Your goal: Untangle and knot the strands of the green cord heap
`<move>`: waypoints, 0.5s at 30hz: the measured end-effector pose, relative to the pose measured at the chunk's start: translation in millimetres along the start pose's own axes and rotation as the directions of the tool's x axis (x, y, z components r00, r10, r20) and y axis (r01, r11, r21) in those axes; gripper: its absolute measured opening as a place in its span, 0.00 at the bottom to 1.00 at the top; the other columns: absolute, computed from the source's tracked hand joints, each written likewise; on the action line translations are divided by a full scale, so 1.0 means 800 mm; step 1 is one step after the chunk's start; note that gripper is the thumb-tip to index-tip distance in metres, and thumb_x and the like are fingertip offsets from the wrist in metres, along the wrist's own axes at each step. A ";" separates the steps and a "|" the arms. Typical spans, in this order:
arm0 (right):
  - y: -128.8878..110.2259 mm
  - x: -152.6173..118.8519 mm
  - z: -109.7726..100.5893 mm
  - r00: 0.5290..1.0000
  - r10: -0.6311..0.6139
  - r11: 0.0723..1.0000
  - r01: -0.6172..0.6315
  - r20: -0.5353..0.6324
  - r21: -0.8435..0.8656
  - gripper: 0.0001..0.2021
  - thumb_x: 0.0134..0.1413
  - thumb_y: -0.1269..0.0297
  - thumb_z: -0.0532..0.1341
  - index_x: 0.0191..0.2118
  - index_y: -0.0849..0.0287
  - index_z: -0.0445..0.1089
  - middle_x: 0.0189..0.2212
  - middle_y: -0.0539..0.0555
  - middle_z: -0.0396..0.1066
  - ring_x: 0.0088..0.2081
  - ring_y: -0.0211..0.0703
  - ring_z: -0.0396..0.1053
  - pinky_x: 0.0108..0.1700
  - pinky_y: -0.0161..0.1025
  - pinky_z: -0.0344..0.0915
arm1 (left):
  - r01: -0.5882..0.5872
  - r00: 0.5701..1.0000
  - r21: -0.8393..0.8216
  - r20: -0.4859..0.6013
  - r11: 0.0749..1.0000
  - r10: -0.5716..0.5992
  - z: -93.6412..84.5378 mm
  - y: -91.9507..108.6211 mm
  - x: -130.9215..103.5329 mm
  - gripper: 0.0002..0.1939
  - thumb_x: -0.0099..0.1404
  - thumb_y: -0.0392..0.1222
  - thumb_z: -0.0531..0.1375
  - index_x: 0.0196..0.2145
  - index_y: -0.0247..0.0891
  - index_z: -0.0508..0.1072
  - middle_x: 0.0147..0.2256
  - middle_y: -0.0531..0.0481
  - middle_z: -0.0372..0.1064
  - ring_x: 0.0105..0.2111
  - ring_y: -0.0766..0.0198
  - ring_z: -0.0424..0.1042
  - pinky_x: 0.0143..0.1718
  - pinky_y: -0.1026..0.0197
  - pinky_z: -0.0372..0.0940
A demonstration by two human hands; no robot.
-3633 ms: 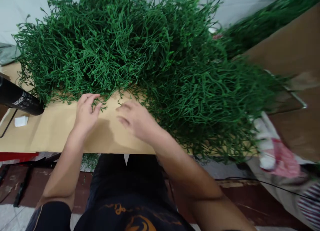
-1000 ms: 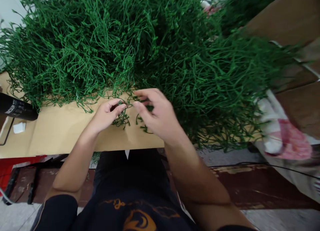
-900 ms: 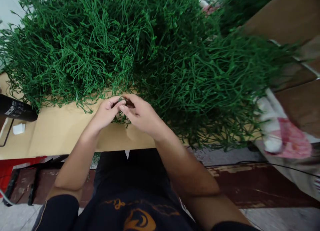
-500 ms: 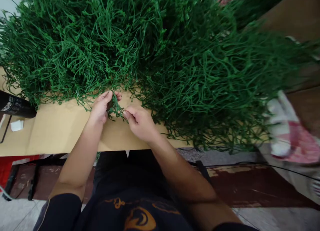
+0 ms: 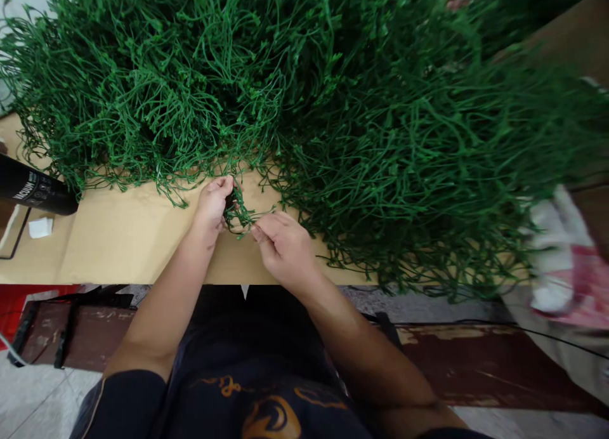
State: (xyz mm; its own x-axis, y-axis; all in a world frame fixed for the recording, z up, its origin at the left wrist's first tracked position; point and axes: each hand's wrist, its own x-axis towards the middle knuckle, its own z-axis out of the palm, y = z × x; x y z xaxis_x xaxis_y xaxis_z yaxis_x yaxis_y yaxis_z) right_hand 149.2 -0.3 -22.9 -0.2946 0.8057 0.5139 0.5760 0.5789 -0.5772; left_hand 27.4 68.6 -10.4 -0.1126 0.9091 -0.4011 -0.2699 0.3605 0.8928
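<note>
My left hand (image 5: 215,202) is closed around a small bunch of green plastic stems (image 5: 238,212), just above the cardboard. With thumb and fingers pinched, my right hand (image 5: 284,245) grips the bunch's loose ends from the right. The stems are thin and dark green, with small forked tips; some of them are hidden inside the left palm. Beyond both hands a big heap of the same green stems (image 5: 190,90) spreads over the table, and its front fringe comes close to my left fingers.
Cardboard (image 5: 118,236) covers the tabletop up to its near edge. A black vacuum bottle (image 5: 35,185) lies at the left, with a small white paper piece (image 5: 40,228) nearby. White and pink cloth (image 5: 566,268) hangs at the right. Below runs a brown bench (image 5: 476,363).
The view has shifted a little, so the hands and heap appear further right. Both hands keep hold of the bunch, whose stems now look more spread toward my right hand.
</note>
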 end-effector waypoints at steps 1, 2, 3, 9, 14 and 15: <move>0.003 0.000 0.002 1.000 0.015 1.000 -0.015 -0.004 0.023 0.13 0.57 0.69 0.50 0.21 0.57 0.54 0.20 0.51 0.61 0.26 0.39 0.57 0.31 0.37 0.55 | -0.001 1.000 -0.005 -0.007 1.000 0.001 -0.001 0.000 0.001 0.16 0.65 0.34 0.50 0.19 0.34 0.64 0.15 0.58 0.57 0.14 0.76 0.56 0.17 0.70 0.53; 0.007 0.001 0.003 0.999 0.036 0.998 -0.036 -0.004 0.057 0.13 0.57 0.68 0.50 0.22 0.57 0.55 0.20 0.51 0.61 0.26 0.39 0.58 0.32 0.37 0.56 | -0.002 1.000 -0.018 -0.008 1.000 0.002 -0.003 0.000 0.002 0.16 0.65 0.35 0.51 0.20 0.34 0.64 0.15 0.58 0.57 0.14 0.76 0.56 0.18 0.70 0.53; 0.012 0.003 0.004 0.998 0.061 0.994 -0.060 -0.001 0.095 0.13 0.58 0.67 0.49 0.22 0.58 0.57 0.20 0.51 0.61 0.27 0.38 0.58 0.32 0.38 0.57 | -0.008 1.000 -0.033 -0.002 0.999 0.008 -0.005 0.000 0.003 0.15 0.65 0.36 0.52 0.21 0.34 0.64 0.16 0.58 0.58 0.15 0.76 0.57 0.18 0.70 0.54; 0.028 0.018 -0.024 0.929 0.211 0.977 -0.196 -0.303 0.080 0.09 0.56 0.61 0.52 0.38 0.59 0.66 0.35 0.57 0.63 0.39 0.44 0.62 0.37 0.43 0.63 | -0.029 0.995 0.016 0.094 0.999 0.028 -0.017 -0.001 0.006 0.08 0.60 0.37 0.58 0.24 0.34 0.66 0.19 0.57 0.61 0.16 0.76 0.60 0.19 0.70 0.57; 0.004 0.014 -0.031 0.972 0.157 0.987 -0.146 -0.173 0.073 0.12 0.55 0.54 0.55 0.31 0.59 0.65 0.28 0.53 0.63 0.32 0.39 0.62 0.34 0.40 0.62 | -0.126 0.992 -0.056 -0.005 0.991 0.125 -0.007 -0.006 0.006 0.06 0.59 0.35 0.59 0.27 0.35 0.64 0.20 0.60 0.60 0.16 0.77 0.60 0.19 0.71 0.58; 0.002 0.013 -0.024 0.980 0.174 0.983 -0.166 -0.098 0.081 0.14 0.54 0.52 0.55 0.29 0.59 0.64 0.25 0.52 0.63 0.29 0.38 0.61 0.33 0.39 0.61 | -0.138 0.990 -0.061 -0.016 0.988 0.138 -0.004 -0.008 0.006 0.06 0.58 0.34 0.59 0.27 0.36 0.64 0.20 0.60 0.60 0.16 0.77 0.60 0.19 0.71 0.58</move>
State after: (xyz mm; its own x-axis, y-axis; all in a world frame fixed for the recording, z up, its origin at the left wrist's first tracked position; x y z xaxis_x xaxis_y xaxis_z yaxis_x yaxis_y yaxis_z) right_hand 161.8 6.5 -6.5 -0.1144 0.8777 0.4653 0.5528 0.4454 -0.7043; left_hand 25.4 70.1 -18.3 -0.1639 0.9466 -0.2777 -0.3100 0.2178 0.9254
